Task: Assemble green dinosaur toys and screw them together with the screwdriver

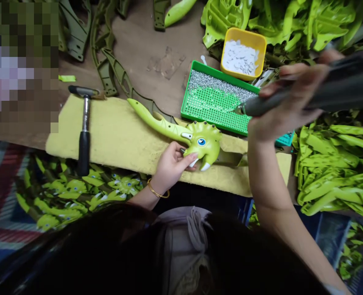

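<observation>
My left hand (pixel 176 162) pinches the lower edge of a lime-green plastic dinosaur head (pixel 210 141) with a blue eye and white horn tips. A long curved green piece (pixel 156 125) runs from the head to the upper left, over the yellow cloth pad (pixel 116 135). My right hand (pixel 287 98) is wrapped around a dark electric screwdriver (pixel 337 84). Its tip points left, over the green perforated tray (pixel 212 108) of small silver screws (pixel 208 82). Whether a screw sits on the tip I cannot tell.
A hammer (pixel 84 131) lies at the pad's left. Behind the tray stands a yellow tub (pixel 244 53) of small white pieces. Green parts are heaped at the right (pixel 337 168) and back right. Olive curved parts (pixel 109 73) lie behind; finished-looking heads (pixel 77 188) pile at lower left.
</observation>
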`<action>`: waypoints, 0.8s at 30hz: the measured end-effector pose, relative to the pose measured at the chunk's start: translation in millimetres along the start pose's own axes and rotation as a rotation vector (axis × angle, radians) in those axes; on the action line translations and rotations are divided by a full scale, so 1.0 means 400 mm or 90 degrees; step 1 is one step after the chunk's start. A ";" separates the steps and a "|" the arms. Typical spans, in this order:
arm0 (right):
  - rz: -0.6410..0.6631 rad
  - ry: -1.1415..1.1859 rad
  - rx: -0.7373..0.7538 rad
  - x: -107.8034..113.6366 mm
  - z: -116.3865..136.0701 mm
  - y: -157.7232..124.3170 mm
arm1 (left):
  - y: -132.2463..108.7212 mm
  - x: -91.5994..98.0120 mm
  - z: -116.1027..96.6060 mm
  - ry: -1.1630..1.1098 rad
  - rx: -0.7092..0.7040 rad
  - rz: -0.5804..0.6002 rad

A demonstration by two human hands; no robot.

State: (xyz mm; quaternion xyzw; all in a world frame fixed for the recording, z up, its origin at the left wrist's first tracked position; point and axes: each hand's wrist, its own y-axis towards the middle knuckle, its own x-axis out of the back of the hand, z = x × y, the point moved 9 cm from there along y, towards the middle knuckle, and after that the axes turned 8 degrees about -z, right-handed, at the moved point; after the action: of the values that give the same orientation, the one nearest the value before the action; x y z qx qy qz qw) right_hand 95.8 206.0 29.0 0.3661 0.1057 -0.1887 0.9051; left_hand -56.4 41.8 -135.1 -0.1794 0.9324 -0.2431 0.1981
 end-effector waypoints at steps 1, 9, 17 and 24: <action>-0.014 -0.032 0.011 0.003 -0.036 0.008 | 0.002 -0.004 0.002 0.002 0.001 0.006; 0.063 -0.210 -0.037 0.026 -0.194 -0.029 | 0.009 -0.011 0.015 0.008 0.015 0.013; 0.011 -0.021 -0.063 0.006 -0.081 0.004 | 0.014 -0.011 0.021 -0.016 0.029 0.054; 0.162 0.086 -0.140 -0.015 0.174 -0.138 | 0.019 -0.009 0.022 -0.016 -0.007 0.084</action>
State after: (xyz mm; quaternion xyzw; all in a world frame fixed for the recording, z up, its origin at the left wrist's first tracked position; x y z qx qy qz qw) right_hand 70.8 122.1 45.8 0.2871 0.1393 -0.0349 0.9471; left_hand -51.1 46.1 -145.1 -0.1220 0.9410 -0.2219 0.2245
